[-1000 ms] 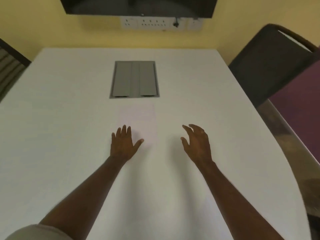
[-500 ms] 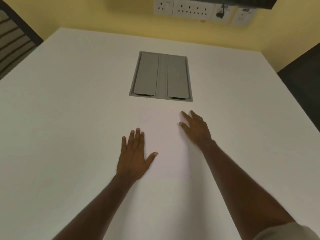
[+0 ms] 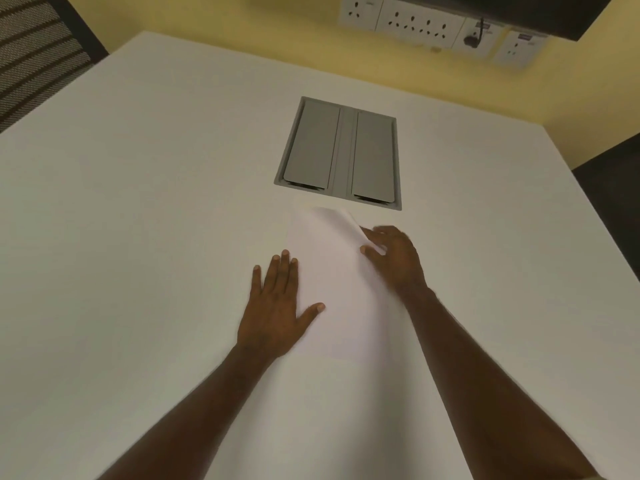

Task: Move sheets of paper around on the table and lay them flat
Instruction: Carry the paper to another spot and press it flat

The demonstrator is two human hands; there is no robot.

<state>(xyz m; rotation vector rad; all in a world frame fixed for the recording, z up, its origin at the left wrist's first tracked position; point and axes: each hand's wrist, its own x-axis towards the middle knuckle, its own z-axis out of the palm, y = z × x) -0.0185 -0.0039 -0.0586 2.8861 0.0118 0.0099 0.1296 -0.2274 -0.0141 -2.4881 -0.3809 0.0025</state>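
A white sheet of paper (image 3: 329, 268) lies on the white table (image 3: 138, 237), just in front of the grey cable hatch. My right hand (image 3: 394, 261) pinches the sheet's right edge between thumb and fingers and has it curled up off the table. Flat and spread, my left hand (image 3: 277, 306) presses on the table at the sheet's left edge, its thumb on the paper. The sheet's far right corner bends upward; its near part rests flat.
The grey cable hatch (image 3: 341, 154) with two closed lids is set into the table beyond the paper. Wall sockets (image 3: 429, 27) line the yellow wall behind. A striped chair back (image 3: 34, 53) stands at far left, a dark chair (image 3: 613, 168) at right.
My right hand has taken hold of the sheet's right edge and lifted it, so the paper now curls up. My left hand stays flat. The camera has tilted closer to the table.
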